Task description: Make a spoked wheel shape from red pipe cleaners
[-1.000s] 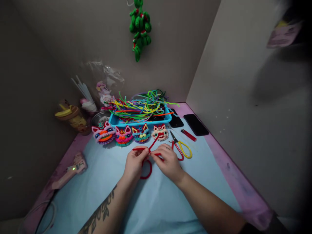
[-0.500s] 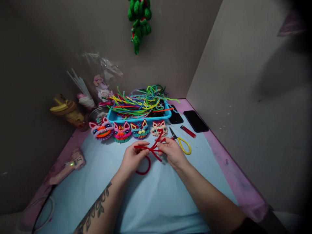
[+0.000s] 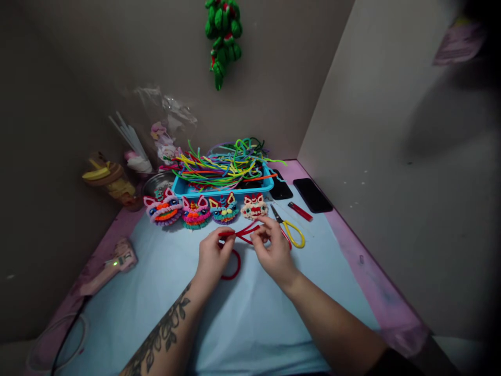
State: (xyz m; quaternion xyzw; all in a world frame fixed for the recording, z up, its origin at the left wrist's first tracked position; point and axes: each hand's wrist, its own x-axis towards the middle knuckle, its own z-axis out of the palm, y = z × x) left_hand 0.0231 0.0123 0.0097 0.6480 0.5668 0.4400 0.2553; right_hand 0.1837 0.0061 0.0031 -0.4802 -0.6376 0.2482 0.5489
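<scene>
Red pipe cleaners [image 3: 243, 233] stretch between my two hands above the blue cloth. My left hand [image 3: 214, 250] pinches one end of them, with a curved red loop [image 3: 238, 265] hanging below its fingers. The strands fan out toward my right hand [image 3: 274, 248], whose thumb and fingers are closed on them; a red end shows past its far side. Just beyond my hands stand lion-head figures of fuzzy pipe cleaners: a white and red one [image 3: 254, 207], a blue one [image 3: 224, 209], a pink one [image 3: 196, 213] and a lilac one [image 3: 163, 209].
Yellow-handled scissors [image 3: 293, 233] and a red lighter [image 3: 300, 211] lie right of my right hand, near two dark phones [image 3: 313, 195]. A blue tray [image 3: 223, 194] heaped with colourful pipe cleaners stands behind. At left lies a pink glue gun [image 3: 111, 266] with its cord.
My right hand has turned and closed further around the strands. The red strands, spread in several directions before, are now gathered closer between the hands.
</scene>
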